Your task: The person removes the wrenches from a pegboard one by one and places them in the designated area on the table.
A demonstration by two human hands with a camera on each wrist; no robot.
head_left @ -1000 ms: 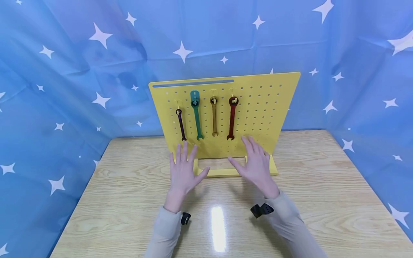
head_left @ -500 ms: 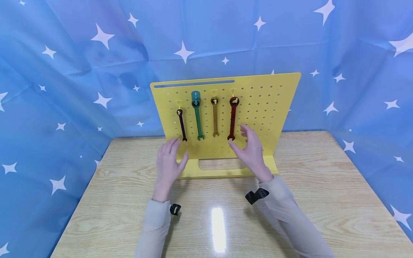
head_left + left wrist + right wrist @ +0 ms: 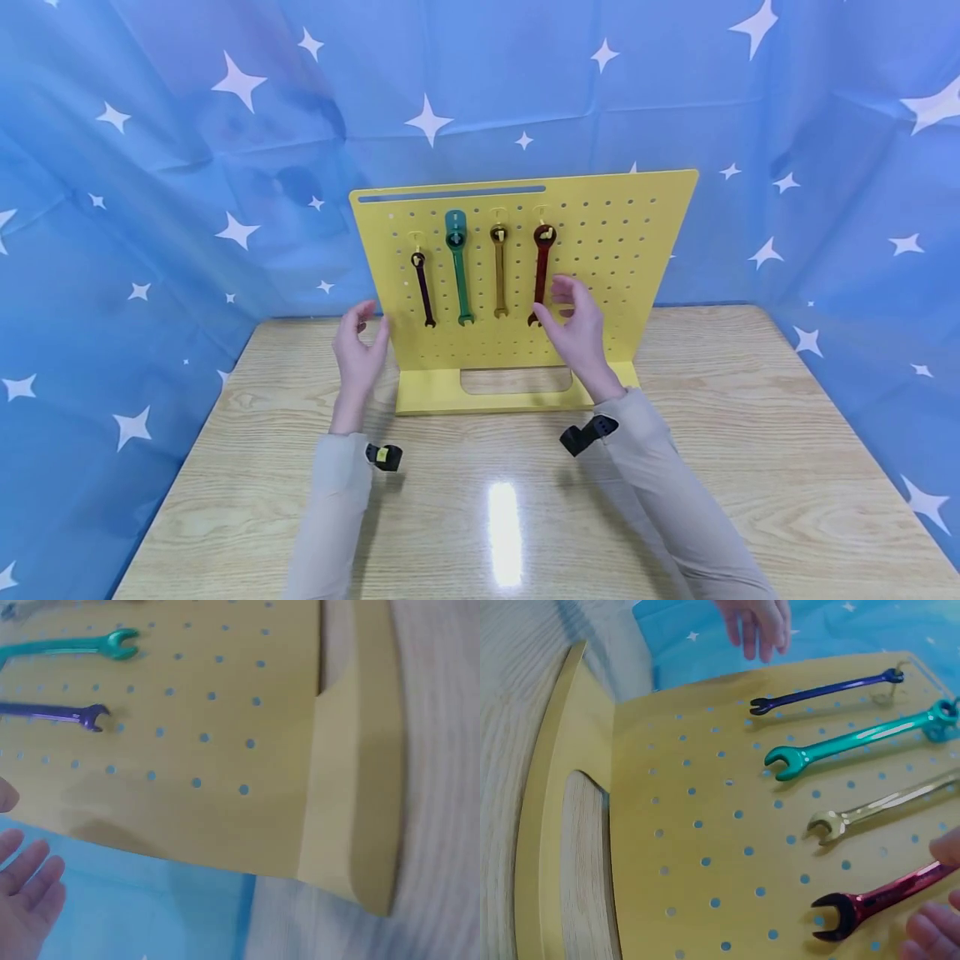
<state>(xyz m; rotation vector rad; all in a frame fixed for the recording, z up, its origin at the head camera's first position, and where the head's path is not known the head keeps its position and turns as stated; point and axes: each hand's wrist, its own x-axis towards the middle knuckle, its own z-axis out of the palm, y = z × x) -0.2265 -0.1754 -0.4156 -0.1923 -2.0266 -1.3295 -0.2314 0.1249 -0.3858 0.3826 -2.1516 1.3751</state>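
Four wrenches (image 3: pixel 461 279) hang on the yellow board (image 3: pixel 600 250) in the head view. From the left wrist, the left hand (image 3: pixel 28 900) is loose beside it; from the right wrist, the right hand (image 3: pixel 934 934) — loose too — is by the red wrench (image 3: pixel 892 893).

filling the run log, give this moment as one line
left hand: empty, by left edge of pegboard | right hand: at red wrench, contact unclear | purple wrench, green wrench, gold wrench: hanging

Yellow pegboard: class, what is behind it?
A blue star-patterned cloth shows above the yellow pegboard and through its top slot; whatever its solid parts cover cannot be seen.
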